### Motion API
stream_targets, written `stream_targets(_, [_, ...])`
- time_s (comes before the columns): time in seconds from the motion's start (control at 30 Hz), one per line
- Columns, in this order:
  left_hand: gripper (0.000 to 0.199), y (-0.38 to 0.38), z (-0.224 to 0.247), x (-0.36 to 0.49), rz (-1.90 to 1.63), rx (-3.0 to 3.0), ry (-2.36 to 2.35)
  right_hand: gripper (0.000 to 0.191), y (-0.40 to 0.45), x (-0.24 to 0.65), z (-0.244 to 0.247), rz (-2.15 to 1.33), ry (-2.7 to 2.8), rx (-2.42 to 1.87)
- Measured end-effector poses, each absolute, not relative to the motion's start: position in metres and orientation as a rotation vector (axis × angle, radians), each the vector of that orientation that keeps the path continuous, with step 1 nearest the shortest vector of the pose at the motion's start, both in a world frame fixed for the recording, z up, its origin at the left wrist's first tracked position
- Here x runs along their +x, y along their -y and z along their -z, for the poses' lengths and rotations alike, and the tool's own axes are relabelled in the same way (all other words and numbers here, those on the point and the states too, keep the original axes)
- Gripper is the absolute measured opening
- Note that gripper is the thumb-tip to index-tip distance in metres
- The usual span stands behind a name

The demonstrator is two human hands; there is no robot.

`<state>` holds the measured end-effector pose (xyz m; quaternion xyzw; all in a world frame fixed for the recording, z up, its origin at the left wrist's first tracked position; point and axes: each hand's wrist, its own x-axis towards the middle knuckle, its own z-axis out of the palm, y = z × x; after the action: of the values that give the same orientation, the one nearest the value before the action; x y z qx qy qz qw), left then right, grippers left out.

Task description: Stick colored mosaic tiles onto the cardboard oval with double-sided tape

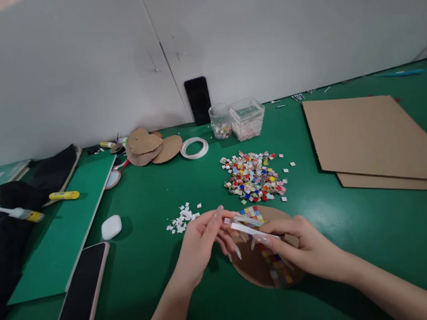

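Note:
My left hand (205, 235) is closed, thumb and forefinger pinched at the near end of a slim white strip (247, 229); a small pale piece may sit between the fingertips. My right hand (298, 241) grips the strip's other end between thumb and fingers. A shiny, pale, narrow piece (251, 219) lies alongside it, its kind unclear. Beneath both hands is a round cardboard disc (248, 269), partly covered by them, with a band of coloured mosaic tiles (276, 267) across it. Small white squares (182, 218) are scattered left of the disc, and a heap of colourful tiles (253, 178) lies beyond it.
Behind the heap stand a clear cup (221, 120) and a clear box (248, 118). A white tape roll (194, 148) lies beside cardboard shapes (166, 150). Cardboard sheets (374, 144) are at right; a phone (82, 294), a white case (111, 227) and a yellow cutter (64, 196) at left.

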<state>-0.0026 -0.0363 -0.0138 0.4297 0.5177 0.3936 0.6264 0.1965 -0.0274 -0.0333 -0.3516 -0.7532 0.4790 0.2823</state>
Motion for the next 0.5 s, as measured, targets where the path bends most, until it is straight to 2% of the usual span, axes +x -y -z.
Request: stream_targets(0.5, [0.032, 0.0385, 0.0148, -0.0022, -0.809, 1.074, -1.117, 0.027, 0.0281, 0.1949, 0.0299, -1.220, 2.068, -0.962])
